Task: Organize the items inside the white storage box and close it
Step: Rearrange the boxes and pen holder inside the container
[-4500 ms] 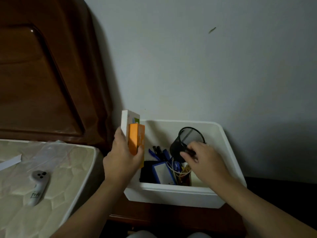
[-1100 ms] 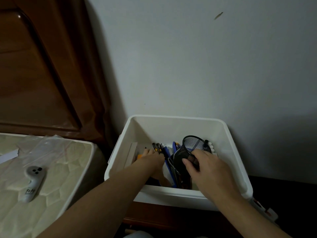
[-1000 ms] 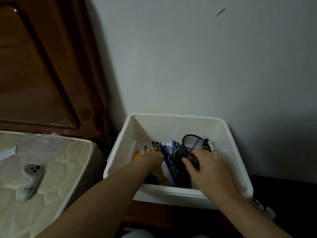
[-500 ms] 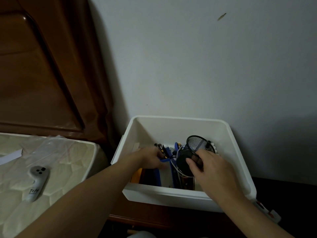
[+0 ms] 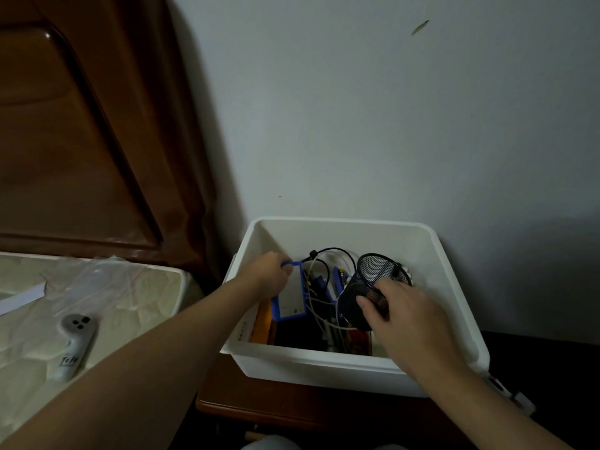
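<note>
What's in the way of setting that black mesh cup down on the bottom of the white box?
The right hand holds the mesh cup tilted above a pile of pens and white cables; that clutter sits between it and the white box floor. The left hand is lifting the blue-framed card beside it.

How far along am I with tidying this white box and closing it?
Done: the orange pack already stands at the box's left wall. In hand: your left hand grips the blue-edged card, lifted among the cables, and your right hand holds the tilted mesh cup. Left: settling both, then closing; the box is open and no lid shows.
</note>
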The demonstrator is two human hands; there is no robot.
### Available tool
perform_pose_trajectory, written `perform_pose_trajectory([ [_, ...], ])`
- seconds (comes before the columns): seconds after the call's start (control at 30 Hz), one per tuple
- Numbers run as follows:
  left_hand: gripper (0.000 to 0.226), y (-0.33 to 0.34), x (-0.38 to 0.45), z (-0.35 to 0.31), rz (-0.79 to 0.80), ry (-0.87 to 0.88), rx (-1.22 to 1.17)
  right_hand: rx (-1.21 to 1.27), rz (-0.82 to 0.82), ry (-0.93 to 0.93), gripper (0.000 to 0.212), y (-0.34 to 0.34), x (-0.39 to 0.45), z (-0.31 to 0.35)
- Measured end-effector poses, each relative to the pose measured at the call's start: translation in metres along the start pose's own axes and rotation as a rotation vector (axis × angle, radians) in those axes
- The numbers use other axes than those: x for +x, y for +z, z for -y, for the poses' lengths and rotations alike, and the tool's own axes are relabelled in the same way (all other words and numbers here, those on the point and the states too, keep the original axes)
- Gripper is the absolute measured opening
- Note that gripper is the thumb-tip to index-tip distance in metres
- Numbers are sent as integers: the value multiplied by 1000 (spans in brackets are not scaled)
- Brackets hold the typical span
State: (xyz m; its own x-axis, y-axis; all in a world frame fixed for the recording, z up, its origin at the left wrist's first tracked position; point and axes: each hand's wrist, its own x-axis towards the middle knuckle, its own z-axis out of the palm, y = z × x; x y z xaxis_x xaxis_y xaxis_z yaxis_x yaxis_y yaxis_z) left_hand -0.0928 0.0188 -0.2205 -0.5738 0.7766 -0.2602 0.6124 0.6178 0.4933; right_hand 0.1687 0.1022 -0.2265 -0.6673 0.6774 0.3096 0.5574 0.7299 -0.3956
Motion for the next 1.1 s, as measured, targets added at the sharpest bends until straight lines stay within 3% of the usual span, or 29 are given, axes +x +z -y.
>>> perform_pose_trajectory([
  [0.27,33,25,19,-6,160,3,403,4,-2,-1,22,3,0,-2],
  [0.33,57,26,17,-6,212,32,516,4,-3,3,23,4,1,-3],
  [0.43,119,28,10,-6,323,81,818,-1,-13,1,22,4,0,-3],
  [0.5,136,35,7,-5,394,100,948,0,-16,5,23,3,0,-3],
  [0.67,107,53,5,4,334,197,949,-2,12,14,23,4,1,-3],
  [0.87,125,53,6,20,313,292,1009,-3,18,12,23,2,1,-2],
  [1.1,106,57,9,22,252,187,887,0,32,12,24,2,1,-2],
])
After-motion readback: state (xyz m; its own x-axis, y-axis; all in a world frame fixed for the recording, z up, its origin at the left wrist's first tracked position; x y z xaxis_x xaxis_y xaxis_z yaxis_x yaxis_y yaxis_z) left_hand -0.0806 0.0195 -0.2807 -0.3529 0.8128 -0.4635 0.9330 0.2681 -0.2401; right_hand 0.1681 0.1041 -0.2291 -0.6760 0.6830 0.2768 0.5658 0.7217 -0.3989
